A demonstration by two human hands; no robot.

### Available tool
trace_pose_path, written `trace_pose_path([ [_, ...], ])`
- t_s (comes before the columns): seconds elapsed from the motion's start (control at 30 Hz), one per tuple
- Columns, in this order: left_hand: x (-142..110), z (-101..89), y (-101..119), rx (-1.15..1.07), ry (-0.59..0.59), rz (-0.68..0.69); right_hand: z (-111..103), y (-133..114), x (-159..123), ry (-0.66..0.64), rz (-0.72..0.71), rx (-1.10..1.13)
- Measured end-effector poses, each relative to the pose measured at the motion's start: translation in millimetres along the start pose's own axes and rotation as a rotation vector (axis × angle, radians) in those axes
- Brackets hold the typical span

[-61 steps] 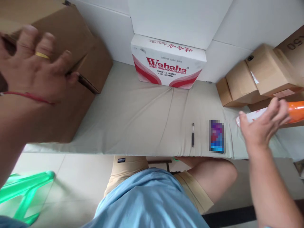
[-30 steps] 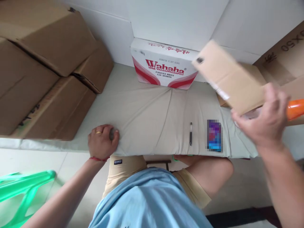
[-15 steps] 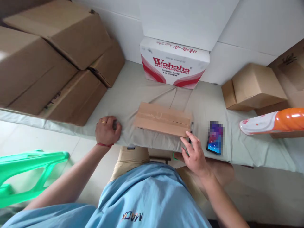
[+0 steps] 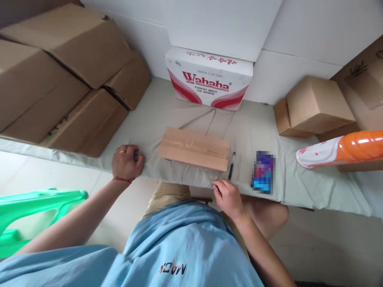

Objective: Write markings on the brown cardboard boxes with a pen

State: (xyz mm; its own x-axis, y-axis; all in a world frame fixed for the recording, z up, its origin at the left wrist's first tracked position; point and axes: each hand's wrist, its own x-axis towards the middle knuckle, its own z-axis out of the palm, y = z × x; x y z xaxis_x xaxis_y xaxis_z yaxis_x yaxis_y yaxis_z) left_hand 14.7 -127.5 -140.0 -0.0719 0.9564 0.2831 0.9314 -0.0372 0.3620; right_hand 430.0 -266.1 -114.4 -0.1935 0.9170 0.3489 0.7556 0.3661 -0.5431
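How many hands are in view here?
2: the left hand holding a small dark object, left of the flat box; the right hand at the table's front edge, near the pen.

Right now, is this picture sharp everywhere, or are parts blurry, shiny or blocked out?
Head view: the flat cardboard box looks soft along its ends; the large red lettering on the Wahaha box is readable; the phone is mostly hidden by coarse square blocks; glossy highlights show on the orange-and-white container.
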Motion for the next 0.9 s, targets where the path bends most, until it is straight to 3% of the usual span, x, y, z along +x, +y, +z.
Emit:
trace_pose_path([
  [0.23, 1.1, -1.9, 1.0, -0.013, 0.021, 0.041, 23.9, 11.0, -6.6, 0.158, 0.058, -0.068],
  [0.43, -3.2, -3.1, -1.5, -0.052, 0.003, 0.008, 21.4, 5.7, -5.1, 0.248, 0.125, -0.050],
  [0.57, -3.4, -8.9, -1.1, -0.148, -0.019, 0.000, 19.1, 1.5, -1.1, 0.348, 0.271, 0.004],
  [0.67, 0.9, -5.1, 15.5, -0.295, -0.071, 0.034, 20.5, 1.1, 4.5, 0.431, 0.430, 0.073],
  [0.83, 16.6, 13.4, 65.0, -0.796, -0.326, 0.093, 17.8, -1.7, 21.4, 0.280, 0.594, 0.189],
  [0.9, 21.2, 13.0, 77.5, -0.847, -0.339, 0.110, 10.8, -6.4, 26.7, 0.319, 0.639, 0.159],
])
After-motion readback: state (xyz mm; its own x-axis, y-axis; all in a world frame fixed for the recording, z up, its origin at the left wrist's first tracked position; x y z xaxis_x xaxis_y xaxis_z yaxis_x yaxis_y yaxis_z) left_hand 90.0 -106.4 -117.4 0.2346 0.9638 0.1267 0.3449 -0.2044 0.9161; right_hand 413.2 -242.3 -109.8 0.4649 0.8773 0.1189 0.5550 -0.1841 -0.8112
